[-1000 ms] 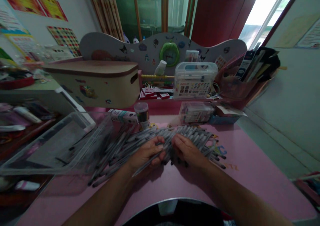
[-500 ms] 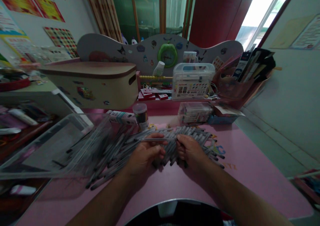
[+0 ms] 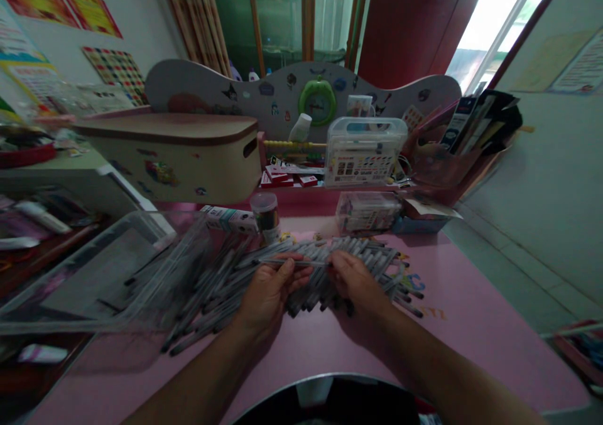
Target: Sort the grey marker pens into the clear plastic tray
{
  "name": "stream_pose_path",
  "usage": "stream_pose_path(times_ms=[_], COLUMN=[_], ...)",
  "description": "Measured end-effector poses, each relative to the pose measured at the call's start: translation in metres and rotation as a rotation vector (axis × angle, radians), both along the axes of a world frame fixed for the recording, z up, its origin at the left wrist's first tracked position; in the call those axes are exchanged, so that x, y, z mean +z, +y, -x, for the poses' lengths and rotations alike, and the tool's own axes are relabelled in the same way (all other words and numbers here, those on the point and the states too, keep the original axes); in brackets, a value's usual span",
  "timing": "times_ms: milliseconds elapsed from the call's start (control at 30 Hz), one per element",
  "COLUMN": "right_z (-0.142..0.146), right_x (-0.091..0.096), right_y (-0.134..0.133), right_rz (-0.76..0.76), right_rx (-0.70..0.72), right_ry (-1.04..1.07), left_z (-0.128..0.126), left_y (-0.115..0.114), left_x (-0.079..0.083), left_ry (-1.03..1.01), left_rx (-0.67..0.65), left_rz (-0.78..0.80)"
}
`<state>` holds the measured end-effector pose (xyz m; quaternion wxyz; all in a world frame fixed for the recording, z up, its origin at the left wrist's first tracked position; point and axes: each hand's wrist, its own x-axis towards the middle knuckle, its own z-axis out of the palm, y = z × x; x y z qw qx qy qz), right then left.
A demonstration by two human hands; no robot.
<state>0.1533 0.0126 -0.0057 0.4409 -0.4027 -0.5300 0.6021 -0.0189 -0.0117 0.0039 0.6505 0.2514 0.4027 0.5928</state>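
Observation:
A clear pen [image 3: 301,262] lies level between my two hands, just above a wide pile of similar pens [image 3: 226,287] with dark ends. My left hand [image 3: 273,287] holds its left part, thumb on top and the other fingers partly spread beneath. At the right end, the fingers of my right hand [image 3: 351,274] are closed round the pen's tip; fine detail there is too small to make out. The pile spreads on the pink table [image 3: 301,349] behind and to both sides of my hands.
A clear plastic bin [image 3: 80,324] with some pens tilts at the left. Behind the pile stand a round clear tub [image 3: 265,215], a clear box [image 3: 367,213] and a blue box [image 3: 419,224]. A cream storage box [image 3: 188,167] and a clear carry case [image 3: 365,155] sit on the shelf.
My left thumb has moved up onto the pen, and its left end shows farther left. My right hand has shifted slightly left.

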Motion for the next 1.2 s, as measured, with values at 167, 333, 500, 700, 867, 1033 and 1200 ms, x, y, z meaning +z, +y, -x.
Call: stream_pose_path(times_ms=[167, 333, 500, 700, 867, 1033, 1200], right_z=[-0.0014, -0.0013, -0.0018, -0.0014, -0.0011, 0.0013, -0.0002], right_x=[-0.0024, -0.0008, -0.0034, -0.0013, -0.0027, -0.0025, -0.0042], right_y=[-0.0004, -0.0021, -0.0016, -0.0029, -0.0034, -0.0057, -0.0021], right_rz=[-0.056, -0.034, -0.058, -0.027, -0.050, 0.072, -0.017], right_rx=[0.010, -0.007, 0.027, 0.013, 0.053, 0.069, 0.023], right_ry=[-0.103, -0.024, -0.137, -0.045, -0.130, 0.031, -0.164], left_z=[0.0000, 0.0008, 0.0010, 0.0017, 0.0019, 0.0018, 0.0010], left_y=[-0.0009, 0.0002, 0.0003, -0.0009, -0.0007, -0.0006, -0.0015], left_x=[-0.0017, -0.0017, -0.0015, -0.0020, -0.0038, -0.0019, -0.0009], left_ry=[0.003, -0.002, 0.003, -0.005, 0.009, 0.021, 0.050], left_rx=[0.001, -0.002, -0.005, 0.001, 0.002, 0.010, 0.029], left_rz=[-0.015, -0.013, -0.024, -0.020, -0.010, -0.004, -0.011])
